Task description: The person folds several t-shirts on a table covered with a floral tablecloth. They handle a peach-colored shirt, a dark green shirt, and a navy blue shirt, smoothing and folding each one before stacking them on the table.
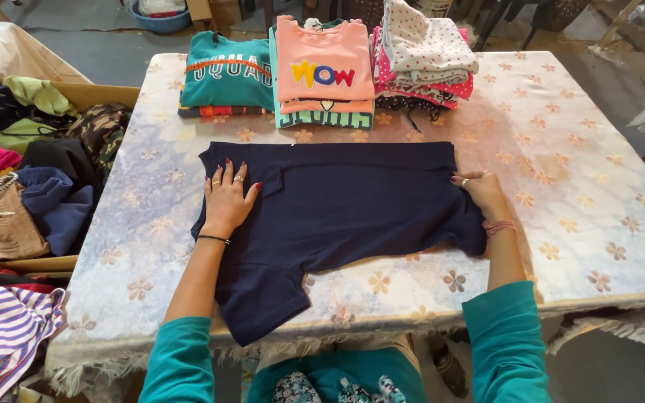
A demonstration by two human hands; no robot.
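Navy shirt point(345, 209) lies flat mid-worktop point(576, 201), one sleeve drooping over the near edge. Left hand point(227, 195) presses on it, fingers spread flat, gripping nothing. Right hand point(479, 190) is at the shirt's right edge, fingers curled, seemingly pinching the fabric, but the fingertips are hidden. Behind the shirt: three folded stacks point(322, 71). Clothes box point(31, 172) off to its left, cut off.

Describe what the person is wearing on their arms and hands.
Both arms have teal sleeves pushed up near the elbows. The left hand has dark red nail polish, rings on two fingers, and a thin black bracelet at the wrist. The right hand has the same polish, one ring, and a reddish thread bracelet.
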